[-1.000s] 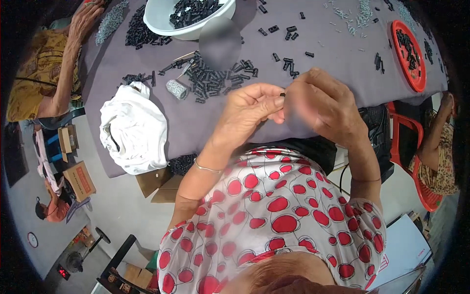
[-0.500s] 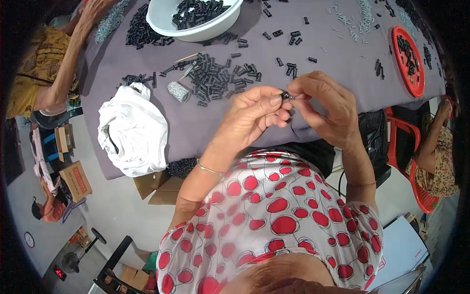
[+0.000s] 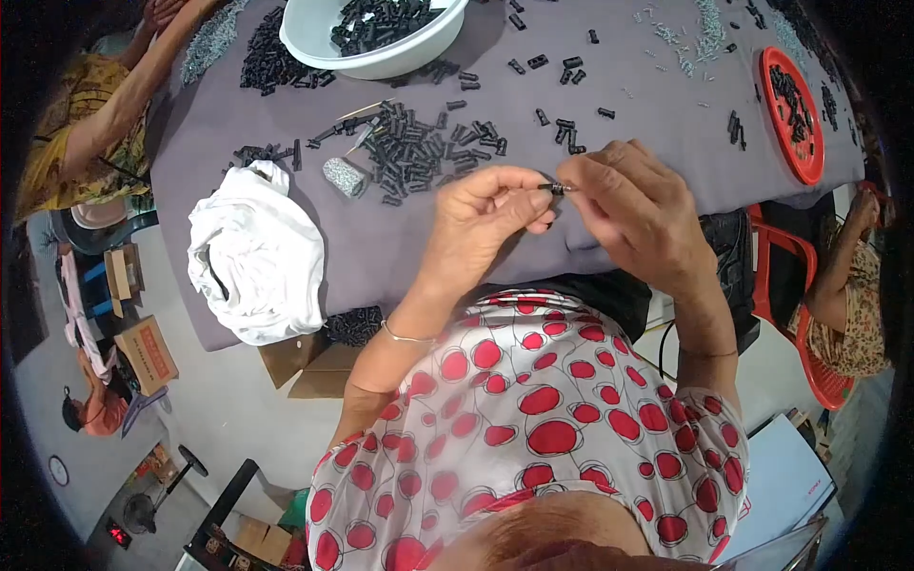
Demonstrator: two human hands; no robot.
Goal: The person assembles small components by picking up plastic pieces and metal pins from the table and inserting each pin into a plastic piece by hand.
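My left hand (image 3: 473, 217) pinches a small black plastic part (image 3: 546, 187) between thumb and fingertips, above the near side of the table. From the right, my right hand (image 3: 645, 211) meets it, its thumb and forefinger closed on a tiny silvery metal piece (image 3: 562, 188) at the part's end. Whether that piece is a screw or a spring is too small to tell. Another dark bit shows under the left fingers. Many similar black parts (image 3: 414, 147) lie loose to the left of my hands.
On the grey tablecloth (image 3: 381, 257) are a white bundled cloth (image 3: 257, 252), a speckled grey cylinder (image 3: 344, 177), a white basin (image 3: 400, 62) and a red tray (image 3: 809, 157) of black parts. Silvery bits (image 3: 709, 38) lie at the far right. Another person's arm (image 3: 124, 114) reaches in at left.
My right hand has turned over slightly, its fingers curling closer around the metal piece. The black part now lies more level in my left fingers. The other person's arm at left has shifted.
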